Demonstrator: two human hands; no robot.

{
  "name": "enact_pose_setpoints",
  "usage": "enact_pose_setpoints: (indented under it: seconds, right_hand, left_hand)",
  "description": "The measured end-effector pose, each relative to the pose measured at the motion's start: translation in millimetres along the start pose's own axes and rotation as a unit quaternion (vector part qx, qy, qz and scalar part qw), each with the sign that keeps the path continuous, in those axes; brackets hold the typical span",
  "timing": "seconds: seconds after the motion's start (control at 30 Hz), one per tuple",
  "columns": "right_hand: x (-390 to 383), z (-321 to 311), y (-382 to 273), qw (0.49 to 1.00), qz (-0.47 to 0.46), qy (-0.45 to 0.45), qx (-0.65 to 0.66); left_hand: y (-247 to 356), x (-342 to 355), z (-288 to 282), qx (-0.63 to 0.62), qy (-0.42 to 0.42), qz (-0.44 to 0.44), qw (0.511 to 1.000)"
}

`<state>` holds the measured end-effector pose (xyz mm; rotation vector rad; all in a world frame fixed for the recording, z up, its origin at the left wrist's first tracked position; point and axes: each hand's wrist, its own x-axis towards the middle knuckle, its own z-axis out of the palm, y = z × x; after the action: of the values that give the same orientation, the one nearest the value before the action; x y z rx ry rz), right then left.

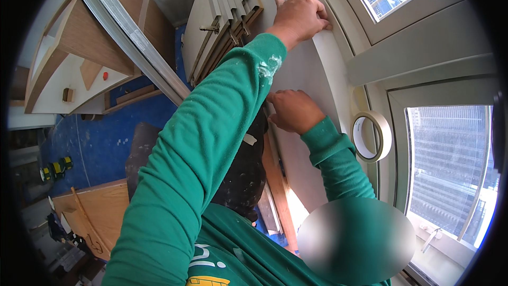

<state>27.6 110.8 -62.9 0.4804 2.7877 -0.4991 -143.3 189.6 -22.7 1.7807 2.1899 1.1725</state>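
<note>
My left hand (301, 16) reaches across the top of a long pale board (307, 175), its fingers bent over the far part near the window frame. Lower down, my right hand (296, 111) grips the board's inner side with fingers curled; some fingertips are hidden. A roll of pale masking tape (372, 135) rests on the frame just right of my right forearm. Several white panels with hinges (209, 10) stand stacked beside my left hand.
A window (450, 164) is at right. Left are curved wooden cabinet parts (90, 47), long metal channels (127, 32), blue floor covering (92, 148), a small yellow-and-black tool (55, 168) and a wooden sheet (100, 206). Dark-clothed legs (238, 185) show beneath my arms.
</note>
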Motion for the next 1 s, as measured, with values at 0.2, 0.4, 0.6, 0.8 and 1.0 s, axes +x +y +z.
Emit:
enact_pose_setpoints:
  seconds: [0.2,0.4,0.6,0.8,1.0]
  right_hand:
    - [0,-12,-6,0.998,0.015,-0.056,-0.008]
    - [-1,-3,-2,1.0,0.017,-0.016,-0.002]
    - [1,-14,-8,0.998,0.023,-0.063,-0.017]
    - [6,51,31,0.995,-0.055,0.082,-0.011]
    - [-3,-10,-7,0.999,0.017,-0.036,-0.018]
  left_hand:
    - [-2,0,1,-0.002,0.004,0.023,1.0]
    - [0,-7,5,0.018,0.024,0.059,0.998]
    - [-25,8,18,0.039,0.132,-0.028,0.99]
    - [33,-49,55,0.038,0.091,0.014,0.995]
    - [-13,-23,24,-0.02,0.167,0.043,0.985]
